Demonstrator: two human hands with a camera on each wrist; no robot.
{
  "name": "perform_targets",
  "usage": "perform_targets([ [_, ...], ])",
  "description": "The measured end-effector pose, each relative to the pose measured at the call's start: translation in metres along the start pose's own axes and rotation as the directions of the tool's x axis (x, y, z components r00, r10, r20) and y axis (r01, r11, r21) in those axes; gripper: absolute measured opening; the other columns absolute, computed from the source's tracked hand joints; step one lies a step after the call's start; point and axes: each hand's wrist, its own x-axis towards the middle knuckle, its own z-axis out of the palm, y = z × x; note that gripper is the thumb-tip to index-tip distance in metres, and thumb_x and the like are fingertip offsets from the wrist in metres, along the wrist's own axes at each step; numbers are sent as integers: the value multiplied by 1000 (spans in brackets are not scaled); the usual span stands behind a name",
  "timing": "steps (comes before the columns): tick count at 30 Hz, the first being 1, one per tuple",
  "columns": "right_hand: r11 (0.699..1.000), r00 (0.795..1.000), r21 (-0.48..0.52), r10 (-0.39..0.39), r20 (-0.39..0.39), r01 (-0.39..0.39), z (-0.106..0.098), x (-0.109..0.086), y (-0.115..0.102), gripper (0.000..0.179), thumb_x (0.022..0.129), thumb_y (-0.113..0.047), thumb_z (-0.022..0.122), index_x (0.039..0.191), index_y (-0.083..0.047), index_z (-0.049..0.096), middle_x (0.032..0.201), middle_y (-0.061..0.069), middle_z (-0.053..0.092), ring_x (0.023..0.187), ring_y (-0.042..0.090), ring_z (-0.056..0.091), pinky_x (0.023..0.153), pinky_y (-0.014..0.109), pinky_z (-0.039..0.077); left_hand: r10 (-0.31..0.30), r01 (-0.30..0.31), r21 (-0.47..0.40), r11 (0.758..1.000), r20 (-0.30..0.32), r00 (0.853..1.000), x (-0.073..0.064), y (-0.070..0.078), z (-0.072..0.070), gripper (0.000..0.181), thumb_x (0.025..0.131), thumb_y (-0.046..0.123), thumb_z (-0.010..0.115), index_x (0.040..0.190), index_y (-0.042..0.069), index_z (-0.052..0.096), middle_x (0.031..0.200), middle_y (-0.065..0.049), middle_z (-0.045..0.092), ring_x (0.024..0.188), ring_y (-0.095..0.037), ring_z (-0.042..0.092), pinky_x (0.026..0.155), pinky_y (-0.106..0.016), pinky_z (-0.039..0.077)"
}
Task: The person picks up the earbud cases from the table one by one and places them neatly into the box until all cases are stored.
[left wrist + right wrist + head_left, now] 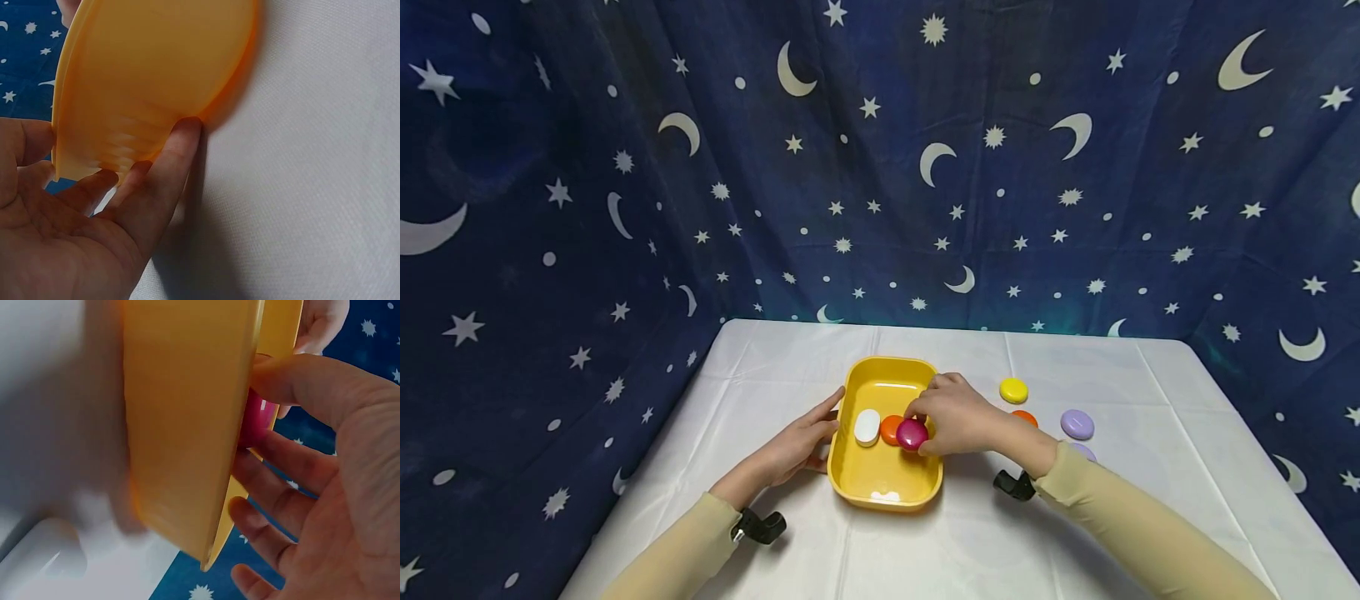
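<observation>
In the head view, my right hand (962, 417) pinches a glossy magenta disc (912, 434) between thumb and fingers, over the yellow tray (886, 496). The disc overlaps an orange disc (891, 429) that lies in the tray beside a white oval piece (867, 427). Seen from the right wrist, the magenta disc (261, 415) sits just past the tray's rim, gripped by the right hand (312, 456). My left hand (797, 447) rests against the tray's left side. Its extended fingers (165, 162) touch the outer wall in the left wrist view.
Right of the tray on the white-covered table (790, 350) lie a yellow disc (1013, 390), an orange disc (1025, 417) partly behind the right wrist, and a lilac disc (1077, 424) with another lilac piece (1084, 452) half hidden below it. A starry blue curtain (880, 167) hangs behind.
</observation>
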Motion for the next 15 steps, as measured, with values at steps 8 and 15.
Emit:
perform_targets([
  [8,997,1000,-81,12,26,-10,2,2,-5,33,71,-41,87,98,-26,77,85,-15,64,93,16,45,98,48,35,9,-9,-10,1000,6,1000,0,1,1,63,109,23,44,165,35,18,163,-19,30,117,-30,61,74,-39,61],
  [15,995,999,-95,22,33,-18,2,-1,0,42,74,-43,85,110,-22,78,101,-8,67,103,20,46,102,52,34,8,-8,2,1000,5,1000,0,1,1,63,109,23,44,165,34,18,163,-20,29,116,-30,61,74,-39,61],
])
